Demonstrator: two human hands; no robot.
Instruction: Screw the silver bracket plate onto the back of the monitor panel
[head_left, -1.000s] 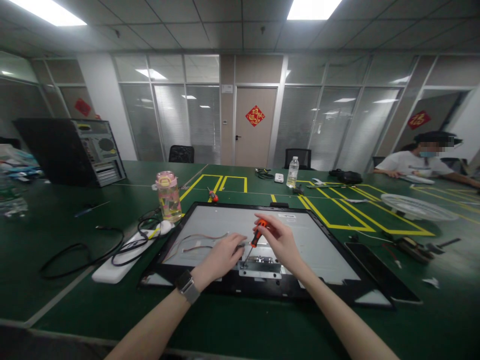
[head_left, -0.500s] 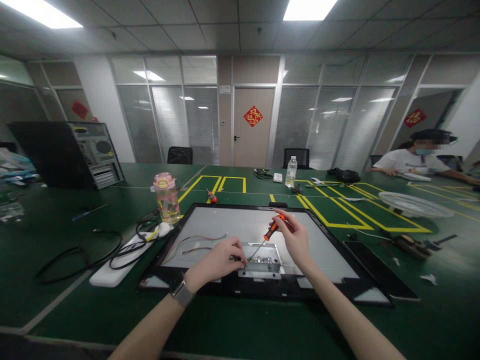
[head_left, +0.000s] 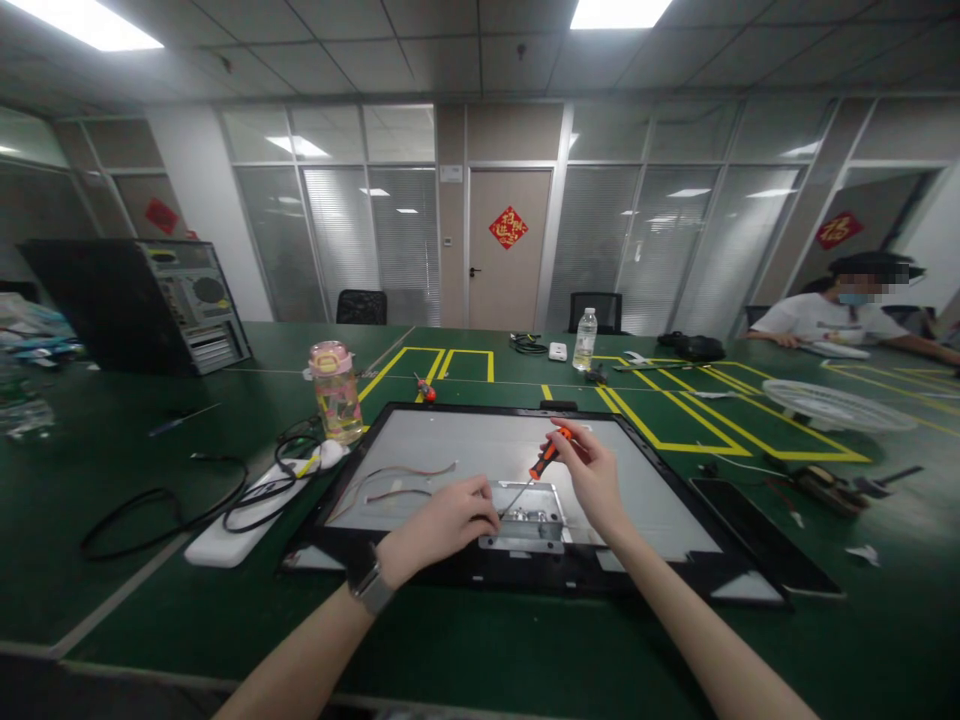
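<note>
A flat monitor panel [head_left: 420, 440] with a black frame and grey back lies on the green table. Near its front edge is a metal bracket [head_left: 555, 515] with small parts inside. My right hand [head_left: 589, 470] grips the orange and black handle of a screwdriver [head_left: 546, 455]. The shaft slants down to the left, its tip by the bracket's left side. My left hand [head_left: 454, 515], a watch on its wrist, has its fingers pinched together at that tip. What they hold, if anything, is hidden. Thin cables [head_left: 397, 470] lie on the panel to the left.
Left of the panel are a white power strip [head_left: 217, 545] with black cables and a pink-lidded bottle [head_left: 335, 395]. An open computer case [head_left: 112, 305] stands farther left. A black slab [head_left: 757, 530] lies at right. Across the table sits a person [head_left: 825, 315].
The view has shifted very slightly. Both hands stay at the bracket, the screwdriver still in my right hand; the left fingers have moved only a little.
</note>
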